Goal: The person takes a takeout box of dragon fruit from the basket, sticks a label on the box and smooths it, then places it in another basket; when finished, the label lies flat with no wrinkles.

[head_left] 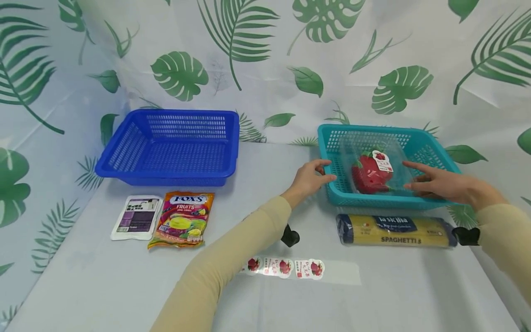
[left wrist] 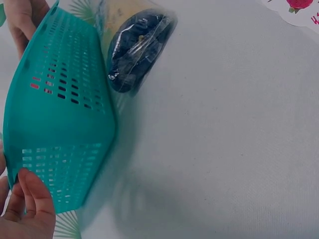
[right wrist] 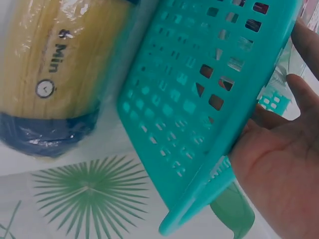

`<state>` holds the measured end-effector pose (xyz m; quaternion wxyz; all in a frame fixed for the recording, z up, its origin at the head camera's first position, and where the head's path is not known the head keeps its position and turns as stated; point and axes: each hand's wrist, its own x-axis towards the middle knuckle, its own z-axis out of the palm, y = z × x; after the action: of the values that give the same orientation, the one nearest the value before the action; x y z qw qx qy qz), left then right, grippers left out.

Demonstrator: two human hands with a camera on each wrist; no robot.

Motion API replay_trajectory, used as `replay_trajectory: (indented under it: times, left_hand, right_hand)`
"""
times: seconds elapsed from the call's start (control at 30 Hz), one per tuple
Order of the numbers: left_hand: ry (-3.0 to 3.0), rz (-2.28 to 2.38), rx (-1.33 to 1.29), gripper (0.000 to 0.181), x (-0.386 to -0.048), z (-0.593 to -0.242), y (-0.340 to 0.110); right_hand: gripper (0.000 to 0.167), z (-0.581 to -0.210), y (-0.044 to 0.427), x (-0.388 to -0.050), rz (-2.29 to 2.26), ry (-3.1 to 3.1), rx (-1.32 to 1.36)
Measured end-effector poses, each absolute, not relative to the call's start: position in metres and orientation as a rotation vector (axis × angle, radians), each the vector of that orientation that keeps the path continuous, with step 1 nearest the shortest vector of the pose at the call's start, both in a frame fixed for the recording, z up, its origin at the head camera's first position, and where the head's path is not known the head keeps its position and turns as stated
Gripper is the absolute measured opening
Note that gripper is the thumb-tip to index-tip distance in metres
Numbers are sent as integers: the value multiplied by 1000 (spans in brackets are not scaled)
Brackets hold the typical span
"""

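My left hand point(head_left: 308, 180) pinches the left rim of a teal basket point(head_left: 361, 199), its thumb and fingers on either side of the edge. Inside the basket sits a clear plastic box point(head_left: 347, 159) with a red dragon fruit point(head_left: 369, 175) in it. A white sticker point(head_left: 382, 161) with a fruit picture is on the box. Over the basket's right side, my right hand point(head_left: 445, 183) has its fingers stretched towards the box. Whether the fingertips touch the box, I cannot tell. The right wrist view shows that palm beside the teal rim.
Just in front of the teal basket lies a spaghetti pack point(head_left: 396, 233). A strip of dragon fruit stickers point(head_left: 304, 269) is on the table nearer me. At the left stands a blue basket point(head_left: 166, 180), with a Fox's candy bag point(head_left: 182, 221) and a white-and-purple packet point(head_left: 137, 217) before it.
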<state>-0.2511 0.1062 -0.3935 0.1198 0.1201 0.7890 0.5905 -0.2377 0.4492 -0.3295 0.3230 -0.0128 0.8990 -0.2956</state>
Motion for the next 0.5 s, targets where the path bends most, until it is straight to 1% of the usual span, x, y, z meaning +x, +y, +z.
replay_trajectory:
  times: [0.2, 0.5]
  left_hand:
    - [2312, 1705, 352, 47, -249, -393, 108]
    - [2348, 1674, 353, 48, -247, -389, 107]
  right_hand:
    - [95, -334, 451, -235, -795, 2342, -26]
    - [96, -335, 449, -236, -706, 2406, -68]
